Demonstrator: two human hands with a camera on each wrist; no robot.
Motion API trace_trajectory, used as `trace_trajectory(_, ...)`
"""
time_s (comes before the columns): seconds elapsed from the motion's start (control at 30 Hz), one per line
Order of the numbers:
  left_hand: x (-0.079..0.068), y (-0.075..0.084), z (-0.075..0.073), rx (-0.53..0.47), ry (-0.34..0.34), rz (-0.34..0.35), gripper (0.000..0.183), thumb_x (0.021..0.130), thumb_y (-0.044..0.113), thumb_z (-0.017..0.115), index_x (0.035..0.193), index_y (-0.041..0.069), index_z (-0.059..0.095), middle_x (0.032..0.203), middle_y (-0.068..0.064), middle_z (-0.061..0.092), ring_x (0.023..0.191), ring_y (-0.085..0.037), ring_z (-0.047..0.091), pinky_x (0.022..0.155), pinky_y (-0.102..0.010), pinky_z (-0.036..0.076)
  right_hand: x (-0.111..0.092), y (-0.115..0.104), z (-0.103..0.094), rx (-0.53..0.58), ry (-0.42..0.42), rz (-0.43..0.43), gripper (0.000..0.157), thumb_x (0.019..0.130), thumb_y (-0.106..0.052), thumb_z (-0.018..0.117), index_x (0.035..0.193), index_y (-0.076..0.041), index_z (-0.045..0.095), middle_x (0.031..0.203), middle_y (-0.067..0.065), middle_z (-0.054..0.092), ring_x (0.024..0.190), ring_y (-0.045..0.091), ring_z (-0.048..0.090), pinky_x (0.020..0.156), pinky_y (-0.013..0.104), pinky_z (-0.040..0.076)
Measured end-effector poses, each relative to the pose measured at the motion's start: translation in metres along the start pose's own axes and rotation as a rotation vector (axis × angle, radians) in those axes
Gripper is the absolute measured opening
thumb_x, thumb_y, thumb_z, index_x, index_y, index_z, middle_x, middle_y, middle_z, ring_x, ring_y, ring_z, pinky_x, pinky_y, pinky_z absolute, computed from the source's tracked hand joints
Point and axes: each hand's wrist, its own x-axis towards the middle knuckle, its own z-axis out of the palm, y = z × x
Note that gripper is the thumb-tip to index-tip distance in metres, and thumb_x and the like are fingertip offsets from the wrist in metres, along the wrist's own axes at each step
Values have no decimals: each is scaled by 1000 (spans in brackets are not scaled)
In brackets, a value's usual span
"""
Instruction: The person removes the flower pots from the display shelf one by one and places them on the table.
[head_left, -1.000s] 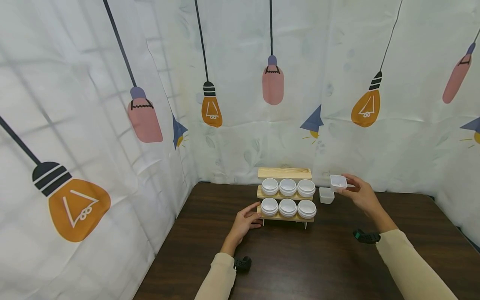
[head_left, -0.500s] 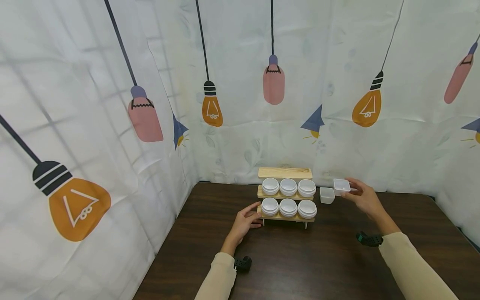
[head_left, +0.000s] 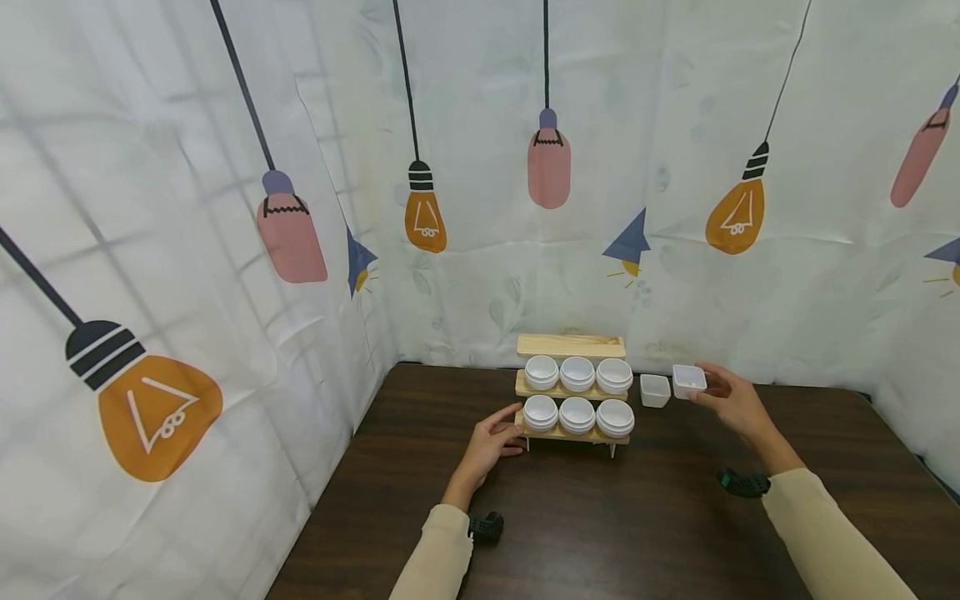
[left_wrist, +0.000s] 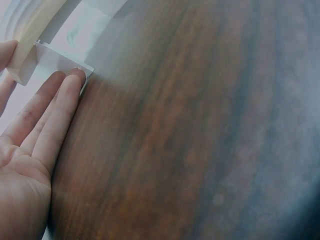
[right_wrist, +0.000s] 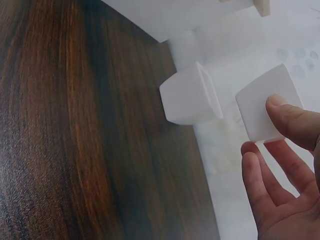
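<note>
A two-tier wooden rack (head_left: 570, 435) with white supports stands on the table, several round white bowls (head_left: 577, 415) sitting on its two lower shelves. My left hand (head_left: 483, 450) touches the rack's left end; in the left wrist view its fingers (left_wrist: 59, 112) lie fairly straight against the white support. With thumb and fingers, my right hand (head_left: 738, 408) pinches a small square white cup (head_left: 687, 381), its mouth facing up. In the right wrist view this cup appears raised off the table. A second square white cup (head_left: 655, 391) stands on the table between it and the rack.
Behind the upper bowls is a pale wooden board (head_left: 570, 345). The dark wood table (head_left: 600, 525) reaches back to a white curtain (head_left: 480, 292) printed with lamps, which also hangs along the left side.
My right hand has moved rightward and slightly lower in the head view with the square cup, opening a gap from the second cup. The left hand stays on the rack.
</note>
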Motion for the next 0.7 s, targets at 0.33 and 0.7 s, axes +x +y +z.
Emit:
trace_trajectory(0.33, 1, -1, -1, 4, -4, 3, 50, 101, 21, 66, 150, 17, 54, 115, -14, 73, 102, -39, 72, 87, -45, 63, -3, 6, 1, -35, -5, 2, 70, 101, -26, 67, 157, 2, 34, 144, 38, 50, 123, 49, 57, 88, 46, 56)
trace_trajectory(0.7, 1, -2, -1, 1, 0, 3, 50, 101, 21, 66, 150, 16, 54, 114, -13, 74, 101, -37, 73, 87, -45, 63, -5, 20, 4, -60, -15, 11, 70, 99, -23, 70, 154, 6, 38, 140, 38, 53, 120, 48, 61, 89, 48, 57)
